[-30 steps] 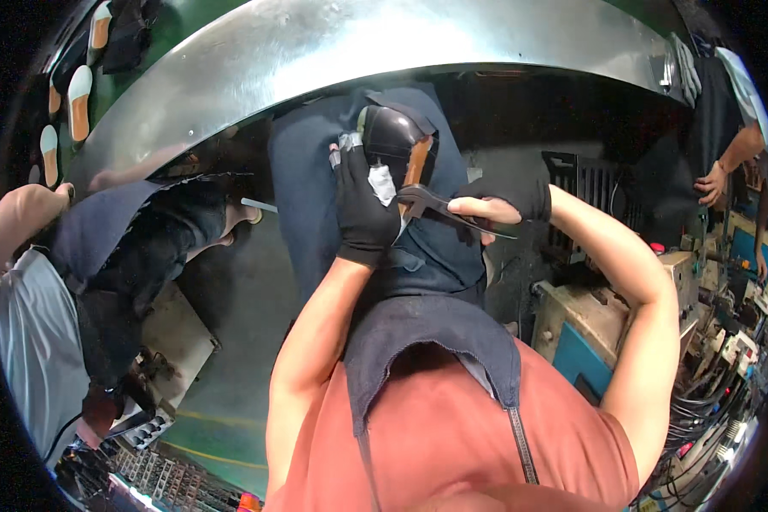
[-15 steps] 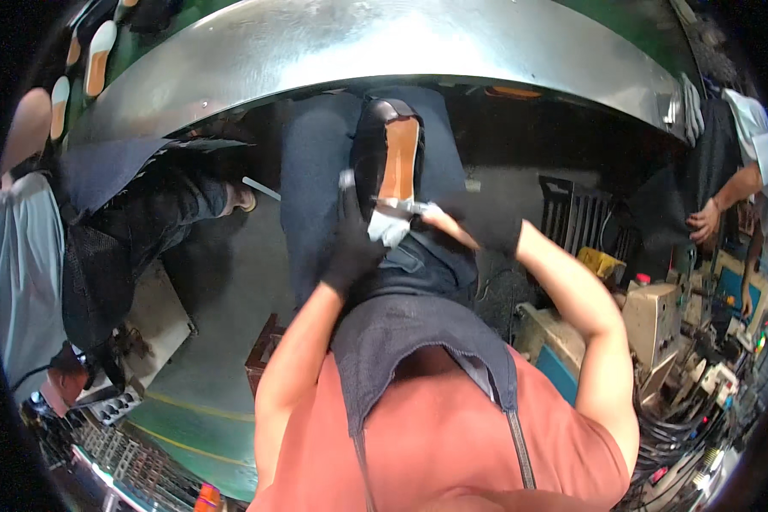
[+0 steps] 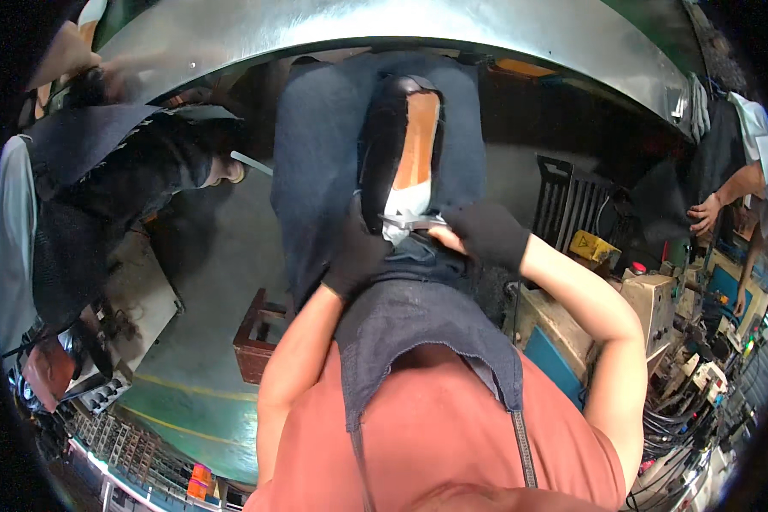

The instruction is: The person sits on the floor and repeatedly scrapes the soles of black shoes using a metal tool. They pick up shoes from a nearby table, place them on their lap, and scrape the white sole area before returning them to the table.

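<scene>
A black shoe (image 3: 382,145) lies sole up along my lap, its toe pointing away from me. Its bottom shows a tan insole (image 3: 418,141) with a white heel part (image 3: 408,200). My left hand (image 3: 355,249), in a black glove, is closed around the left side of the shoe's heel end. My right hand (image 3: 490,235), gloved with bare fingertips, grips metal pincers (image 3: 411,222). The pincers' jaws lie at the heel edge, by some whitish material. Whether they bite on it I cannot tell.
A curved shiny metal bench (image 3: 384,19) runs across the far side. Another person's dark-clad leg (image 3: 145,179) is at the left, a co-worker's hand (image 3: 705,215) at the right. A brown wooden stool (image 3: 252,337) stands left of me, machinery (image 3: 648,311) to my right.
The shoe sits a little farther right and its heel is less covered by my hands. The pincers have moved slightly toward me. At the left, the other person's arm has reached over the bench.
</scene>
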Available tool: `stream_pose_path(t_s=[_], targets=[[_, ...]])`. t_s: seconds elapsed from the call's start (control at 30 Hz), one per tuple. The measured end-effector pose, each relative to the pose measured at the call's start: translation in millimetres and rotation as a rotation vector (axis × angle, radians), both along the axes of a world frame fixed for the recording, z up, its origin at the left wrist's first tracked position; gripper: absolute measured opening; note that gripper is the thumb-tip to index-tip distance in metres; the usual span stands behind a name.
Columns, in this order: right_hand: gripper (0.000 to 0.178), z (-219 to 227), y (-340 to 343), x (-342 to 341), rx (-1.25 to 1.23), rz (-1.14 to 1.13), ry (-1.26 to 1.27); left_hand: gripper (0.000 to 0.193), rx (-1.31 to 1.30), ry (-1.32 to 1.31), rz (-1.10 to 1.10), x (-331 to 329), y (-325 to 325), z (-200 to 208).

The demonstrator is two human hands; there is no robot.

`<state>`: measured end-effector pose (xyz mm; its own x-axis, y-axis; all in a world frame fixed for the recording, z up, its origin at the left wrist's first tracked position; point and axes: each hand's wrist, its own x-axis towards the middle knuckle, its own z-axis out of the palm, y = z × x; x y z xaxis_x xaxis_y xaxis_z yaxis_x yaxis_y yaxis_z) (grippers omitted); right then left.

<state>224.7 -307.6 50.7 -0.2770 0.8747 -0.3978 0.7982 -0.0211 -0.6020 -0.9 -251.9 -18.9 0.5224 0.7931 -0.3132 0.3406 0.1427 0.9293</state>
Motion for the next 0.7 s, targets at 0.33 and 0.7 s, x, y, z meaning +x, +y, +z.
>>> stream_pose_path(t_s=[0.33, 0.7], targets=[[0.035, -12.0, -9.0, -2.8, 0.048, 0.0, -0.018, 0.058, -0.306, -0.052, -0.197, -7.3, 39.0, 30.6], [0.032, 15.3, 7.0, 41.2, -0.377, 0.016, 0.141, 0.049, -0.328, -0.032, 0.122, 26.7, 43.9, 25.2]])
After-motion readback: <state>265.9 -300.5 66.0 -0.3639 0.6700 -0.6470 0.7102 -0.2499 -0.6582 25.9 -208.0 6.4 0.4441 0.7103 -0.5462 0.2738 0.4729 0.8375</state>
